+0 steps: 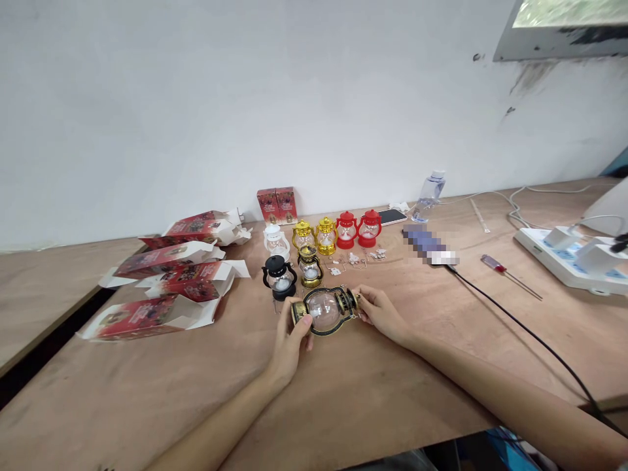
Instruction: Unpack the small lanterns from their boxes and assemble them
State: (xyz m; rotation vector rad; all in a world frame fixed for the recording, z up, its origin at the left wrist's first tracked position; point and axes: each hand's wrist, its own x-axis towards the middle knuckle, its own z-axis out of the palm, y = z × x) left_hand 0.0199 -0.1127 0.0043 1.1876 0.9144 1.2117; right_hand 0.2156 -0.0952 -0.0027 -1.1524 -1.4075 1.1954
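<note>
A bronze-and-black toy lantern (326, 311) with a clear globe lies on its side in the air over the table, held between both hands. My left hand (293, 337) is closed round its base, thumb on top. At the other end, my right hand (380, 315) pinches the lantern's top near its thin wire handle. Just behind stand a black lantern (279, 278) and a smaller bronze lantern (310, 267). Farther back are a white lantern (277, 243), two gold lanterns (326, 237) and two red lanterns (347, 230), all upright.
Opened red boxes (152, 317) lie at the left, near a gap in the table. Two upright boxes (277, 205) and a water bottle (429, 196) stand by the wall. Small wire handles and white tags (354, 260) lie behind my hands. A screwdriver (510, 275), black cable (515, 328) and power strip (574, 261) occupy the right.
</note>
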